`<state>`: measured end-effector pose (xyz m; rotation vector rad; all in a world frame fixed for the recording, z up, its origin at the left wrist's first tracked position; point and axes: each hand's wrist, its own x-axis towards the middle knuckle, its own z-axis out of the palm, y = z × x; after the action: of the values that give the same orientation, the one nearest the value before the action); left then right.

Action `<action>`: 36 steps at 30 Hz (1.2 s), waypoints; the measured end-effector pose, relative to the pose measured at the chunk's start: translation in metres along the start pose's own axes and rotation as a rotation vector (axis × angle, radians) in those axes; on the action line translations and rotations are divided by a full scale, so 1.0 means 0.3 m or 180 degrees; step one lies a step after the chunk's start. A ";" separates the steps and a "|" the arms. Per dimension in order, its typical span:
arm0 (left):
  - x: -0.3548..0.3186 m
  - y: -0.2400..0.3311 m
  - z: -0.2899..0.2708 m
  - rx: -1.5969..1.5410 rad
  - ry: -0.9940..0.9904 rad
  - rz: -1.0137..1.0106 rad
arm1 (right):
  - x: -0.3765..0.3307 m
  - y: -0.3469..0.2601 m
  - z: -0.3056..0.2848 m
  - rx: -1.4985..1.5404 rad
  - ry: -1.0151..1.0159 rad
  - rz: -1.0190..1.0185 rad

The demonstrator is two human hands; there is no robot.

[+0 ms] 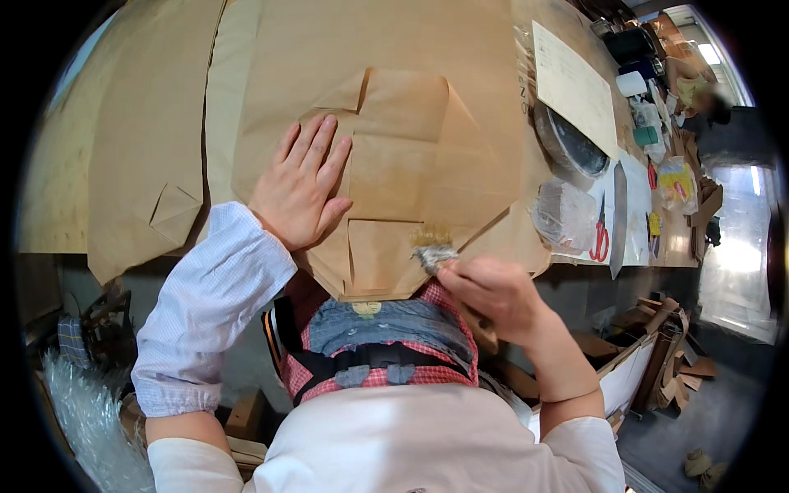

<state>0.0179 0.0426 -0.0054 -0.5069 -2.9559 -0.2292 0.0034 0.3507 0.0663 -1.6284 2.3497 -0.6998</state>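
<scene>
A large brown paper bag [386, 177] lies flat on the table in front of me, its near end folded into an angular bottom with flaps. My left hand [302, 182] rests flat on the left part of that fold, fingers stretched out and slightly apart. My right hand [497, 296] is closed round a brush [436, 256] whose handle is mostly hidden by the fingers. Its pale bristles touch the paper at the right of the near flap. Darker, damp-looking patches show on the paper around the fold.
Left of it lies another folded brown paper bag [148, 164]. To the right are a dark round basin [567, 140] under a cream sheet [571, 82], a clear plastic block [565, 215], red-handled scissors [602, 238] and a long blade [620, 218]. Another person [699, 90] is at the far right.
</scene>
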 end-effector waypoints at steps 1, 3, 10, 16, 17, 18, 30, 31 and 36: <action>0.001 0.001 0.006 -0.0019 -0.0015 -0.0007 | -0.014 -0.004 0.025 0.0034 0.0074 -0.0046; 0.000 0.002 0.010 0.0015 0.0030 0.0000 | -0.029 -0.021 0.077 0.0114 0.0249 -0.0133; -0.003 -0.004 -0.002 0.0002 0.0063 -0.0050 | -0.007 -0.076 0.118 0.1361 0.0637 -0.0450; 0.015 -0.124 -0.011 -0.1310 0.0138 0.0212 | 0.243 -0.115 -0.035 0.1304 0.0755 -0.0741; 0.021 -0.154 -0.001 -0.1753 0.0112 0.0243 | 0.307 -0.081 0.016 0.0974 0.0668 -0.0827; 0.026 -0.159 0.012 -0.2148 0.0302 0.0205 | 0.334 -0.054 0.060 0.0629 0.0558 -0.0891; 0.004 -0.066 0.071 -0.0537 0.0863 0.0369 | 0.118 -0.078 0.175 0.0849 -0.0155 -0.0390; 0.008 -0.060 0.067 -0.0511 0.0847 0.0366 | 0.100 -0.078 0.181 0.0806 -0.0074 -0.0414; 0.013 -0.075 0.065 -0.0505 0.0802 0.0409 | 0.042 -0.129 0.088 0.1012 -0.0047 -0.0258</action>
<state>0.0046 0.0263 -0.0268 -0.6340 -2.6625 -0.4783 0.0417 0.3211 0.0633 -1.5852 2.0429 -1.0140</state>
